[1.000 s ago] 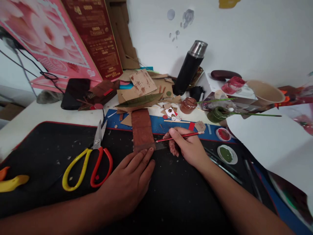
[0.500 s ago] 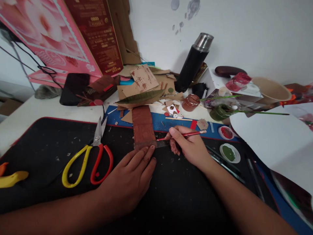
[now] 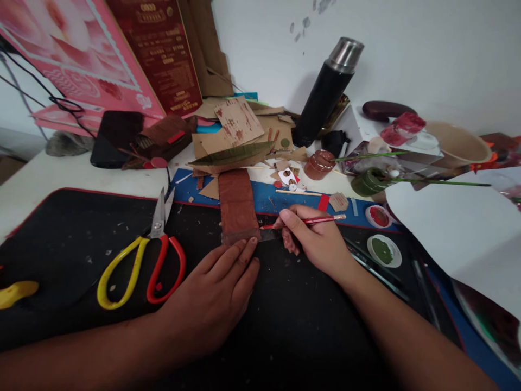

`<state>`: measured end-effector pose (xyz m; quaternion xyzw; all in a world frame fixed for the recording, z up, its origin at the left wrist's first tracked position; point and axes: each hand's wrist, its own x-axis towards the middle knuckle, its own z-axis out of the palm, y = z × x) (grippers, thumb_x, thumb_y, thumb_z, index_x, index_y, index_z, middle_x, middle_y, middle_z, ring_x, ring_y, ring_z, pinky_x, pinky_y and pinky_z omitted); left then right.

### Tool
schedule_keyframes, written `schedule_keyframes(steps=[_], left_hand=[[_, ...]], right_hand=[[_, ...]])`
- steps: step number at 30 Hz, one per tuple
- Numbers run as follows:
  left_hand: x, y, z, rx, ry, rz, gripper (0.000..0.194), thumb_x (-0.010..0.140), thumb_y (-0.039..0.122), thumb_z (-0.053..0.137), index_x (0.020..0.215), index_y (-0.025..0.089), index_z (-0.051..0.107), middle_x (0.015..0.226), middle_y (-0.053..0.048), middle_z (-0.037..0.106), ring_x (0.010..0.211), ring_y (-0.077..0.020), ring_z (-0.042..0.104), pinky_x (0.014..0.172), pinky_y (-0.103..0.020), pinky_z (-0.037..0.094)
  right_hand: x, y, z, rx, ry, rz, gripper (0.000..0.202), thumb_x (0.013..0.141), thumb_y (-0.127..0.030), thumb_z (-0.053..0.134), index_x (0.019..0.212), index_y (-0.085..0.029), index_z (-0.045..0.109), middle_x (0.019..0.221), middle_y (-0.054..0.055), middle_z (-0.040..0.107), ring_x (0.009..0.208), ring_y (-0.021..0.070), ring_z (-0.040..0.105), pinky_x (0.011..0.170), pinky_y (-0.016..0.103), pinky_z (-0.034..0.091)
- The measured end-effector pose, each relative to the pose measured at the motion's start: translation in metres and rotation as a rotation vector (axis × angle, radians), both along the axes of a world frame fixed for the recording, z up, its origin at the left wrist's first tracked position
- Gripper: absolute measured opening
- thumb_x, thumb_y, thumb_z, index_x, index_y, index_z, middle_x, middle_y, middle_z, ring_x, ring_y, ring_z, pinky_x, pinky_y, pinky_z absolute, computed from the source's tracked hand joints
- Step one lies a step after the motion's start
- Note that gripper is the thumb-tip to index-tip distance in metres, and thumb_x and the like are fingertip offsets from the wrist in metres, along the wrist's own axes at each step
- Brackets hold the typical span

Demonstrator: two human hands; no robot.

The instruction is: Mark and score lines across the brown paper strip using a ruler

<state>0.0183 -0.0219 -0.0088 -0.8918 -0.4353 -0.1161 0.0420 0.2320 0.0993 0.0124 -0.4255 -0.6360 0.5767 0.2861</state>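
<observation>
At the middle of the work area, a brown-painted strip (image 3: 236, 201) lies flat, its far part over a blue mat (image 3: 262, 196) and its near end on a black mat (image 3: 317, 326) with a red edge. Across that near end runs a clear flat strip (image 3: 268, 235), which sticks out to the right. The left hand (image 3: 222, 282) lies palm down with its fingers stretched out and close together, fingertips resting on the clear strip and grasping nothing. The right hand (image 3: 315, 239) is curled closed around a red pencil (image 3: 325, 219), pinched between thumb and fingers, its point at the strip's right edge near the clear strip.

Left of the brown strip lie scissors (image 3: 157, 228) with one yellow and one red handle, blades slightly parted. Beyond its far end, a green leaf-shaped piece (image 3: 234, 156) rests on cardboard scraps (image 3: 240, 122). To the right of these stand a brown paint jar (image 3: 319, 167) and a green paint jar (image 3: 366, 183); two lids, one with red paint (image 3: 378, 216) and one with green paint (image 3: 383, 251), lie nearer the right forearm. Farther back are a black thermos (image 3: 323, 100) with a silver cap, a black phone (image 3: 116, 138) and a pink box (image 3: 87, 70).
</observation>
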Motion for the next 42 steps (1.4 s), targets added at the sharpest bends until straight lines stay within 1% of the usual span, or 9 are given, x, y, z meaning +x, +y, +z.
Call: schedule_keyframes(steps=[5, 12, 18, 22, 26, 33, 37, 42], left_hand=[[0.0006, 0.0001, 0.0003, 0.009, -0.004, 0.003, 0.042, 0.099, 0.027, 0.052, 0.135, 0.008, 0.061, 0.155, -0.023, 0.052, 0.140, -0.0332, 0.051, 0.114, -0.047, 0.040], [0.0006, 0.0012, 0.0024, 0.018, -0.011, -0.006, 0.042, 0.097, 0.026, 0.054, 0.133, 0.007, 0.062, 0.154, -0.024, 0.054, 0.137, -0.0341, 0.054, 0.114, -0.046, 0.039], [0.0003, 0.0007, 0.0004, 0.011, -0.001, -0.012, 0.045, 0.097, 0.028, 0.054, 0.136, 0.007, 0.059, 0.156, -0.024, 0.051, 0.140, -0.0344, 0.051, 0.115, -0.047, 0.038], [0.0002, 0.0012, -0.0003, 0.018, 0.005, -0.013, 0.045, 0.097, 0.030, 0.056, 0.135, 0.006, 0.059, 0.155, -0.025, 0.052, 0.139, -0.0341, 0.052, 0.116, -0.046, 0.036], [-0.0008, 0.0008, -0.0003, 0.010, 0.033, -0.024, 0.049, 0.095, 0.031, 0.057, 0.137, 0.006, 0.056, 0.155, -0.026, 0.051, 0.140, -0.0349, 0.051, 0.117, -0.047, 0.035], [-0.0006, 0.0002, -0.0010, -0.004, 0.026, -0.021, 0.049, 0.096, 0.032, 0.058, 0.138, 0.007, 0.055, 0.156, -0.026, 0.050, 0.141, -0.0347, 0.050, 0.117, -0.046, 0.033], [-0.0011, -0.0001, -0.0012, -0.004, 0.034, -0.027, 0.050, 0.096, 0.033, 0.057, 0.139, 0.006, 0.054, 0.156, -0.026, 0.050, 0.143, -0.0353, 0.049, 0.120, -0.046, 0.029], [-0.0011, 0.0012, -0.0002, -0.001, 0.043, -0.037, 0.051, 0.096, 0.032, 0.056, 0.139, 0.005, 0.054, 0.155, -0.026, 0.051, 0.144, -0.0354, 0.047, 0.119, -0.045, 0.029]], right_hand=[[-0.0003, -0.0001, -0.0001, -0.012, 0.002, -0.012, 0.040, 0.102, -0.056, 0.056, 0.086, -0.022, 0.068, 0.059, -0.004, 0.062, 0.047, 0.0093, 0.056, 0.044, 0.023, 0.044], [-0.0007, 0.0001, 0.0009, 0.000, 0.013, 0.008, 0.038, 0.104, -0.052, 0.056, 0.085, -0.021, 0.069, 0.059, -0.004, 0.062, 0.047, 0.0089, 0.056, 0.044, 0.023, 0.044], [-0.0028, -0.0005, 0.0024, 0.000, 0.018, 0.022, 0.036, 0.104, -0.049, 0.057, 0.085, -0.020, 0.069, 0.059, -0.004, 0.062, 0.048, 0.0090, 0.057, 0.044, 0.022, 0.045], [-0.0030, -0.0020, 0.0029, 0.016, 0.001, 0.018, 0.037, 0.103, -0.049, 0.058, 0.084, -0.020, 0.070, 0.059, -0.003, 0.063, 0.049, 0.0092, 0.057, 0.045, 0.022, 0.045], [-0.0032, -0.0032, 0.0029, 0.026, 0.026, -0.018, 0.039, 0.102, -0.051, 0.059, 0.083, -0.019, 0.070, 0.058, -0.003, 0.063, 0.047, 0.0092, 0.056, 0.044, 0.022, 0.044], [-0.0039, -0.0014, 0.0046, -0.021, 0.100, -0.102, 0.038, 0.100, -0.052, 0.063, 0.080, -0.020, 0.069, 0.055, -0.003, 0.061, 0.044, 0.0095, 0.055, 0.040, 0.022, 0.042], [-0.0043, -0.0013, 0.0055, -0.009, 0.097, -0.109, 0.038, 0.100, -0.051, 0.063, 0.080, -0.020, 0.069, 0.054, -0.003, 0.061, 0.044, 0.0094, 0.055, 0.041, 0.021, 0.043], [-0.0044, -0.0035, 0.0037, 0.023, 0.080, -0.101, 0.037, 0.101, -0.050, 0.063, 0.082, -0.019, 0.071, 0.055, -0.002, 0.063, 0.045, 0.0094, 0.056, 0.042, 0.021, 0.044]])
